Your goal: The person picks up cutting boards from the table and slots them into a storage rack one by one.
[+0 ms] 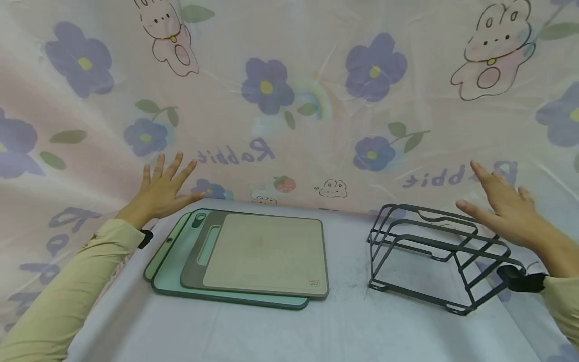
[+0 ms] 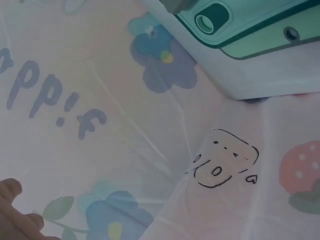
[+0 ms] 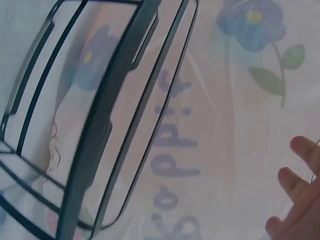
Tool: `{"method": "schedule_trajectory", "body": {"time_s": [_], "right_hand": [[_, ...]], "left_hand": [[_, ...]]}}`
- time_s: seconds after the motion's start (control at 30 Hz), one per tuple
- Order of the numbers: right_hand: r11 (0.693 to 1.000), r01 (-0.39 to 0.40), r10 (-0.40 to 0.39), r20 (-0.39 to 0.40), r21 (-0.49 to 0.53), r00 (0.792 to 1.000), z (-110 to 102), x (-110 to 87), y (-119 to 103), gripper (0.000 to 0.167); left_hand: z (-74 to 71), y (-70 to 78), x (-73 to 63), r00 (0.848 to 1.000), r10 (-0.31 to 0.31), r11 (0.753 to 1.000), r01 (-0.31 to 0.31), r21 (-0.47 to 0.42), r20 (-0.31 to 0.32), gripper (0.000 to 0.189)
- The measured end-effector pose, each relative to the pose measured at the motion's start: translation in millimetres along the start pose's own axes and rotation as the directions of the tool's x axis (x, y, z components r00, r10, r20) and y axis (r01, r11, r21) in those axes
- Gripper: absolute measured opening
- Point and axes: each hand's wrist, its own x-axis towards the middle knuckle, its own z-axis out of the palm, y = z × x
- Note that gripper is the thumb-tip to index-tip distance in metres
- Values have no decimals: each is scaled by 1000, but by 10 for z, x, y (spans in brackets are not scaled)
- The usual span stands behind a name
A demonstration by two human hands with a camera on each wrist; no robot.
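Note:
My left hand (image 1: 162,193) is raised with its fingers spread, just beyond the upper left corner of a stack of cutting boards. On top lies a beige cutting board (image 1: 267,254) with a grey rim and handle slot. Beneath it a light green board (image 1: 174,274) sticks out, and another green board (image 1: 156,261) shows at the left edge. On the right, my right hand (image 1: 508,208) hovers with extended fingers over the back right of a black wire rack (image 1: 425,299). Neither hand holds anything. Fingertips of the left hand (image 2: 17,215) and right hand (image 3: 300,192) show in the wrist views.
A white surface (image 1: 253,332) carries the boards and the rack, with a gap between them. Behind it hangs a pale curtain (image 1: 312,146) printed with purple flowers and rabbits, which also drapes along the left side.

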Motion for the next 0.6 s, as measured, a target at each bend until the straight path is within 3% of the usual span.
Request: {"method": "schedule_trajectory", "body": {"time_s": [0.13,0.27,0.6], "right_hand": [[988,52,-42,-70,147,997,28,8,-128,75],[964,28,-1,-104,263,995,72,6,-275,68],[928,-37,116,-192,371,975,224,39,-588,51]], "left_hand": [[-15,16,-63,1000,9,998,-11,-62,-29,90],[-7,40,-106,998,24,991,-31,-127,-60,89],[-10,71,-194,991,23,959,-60,-276,-134,81]]}}
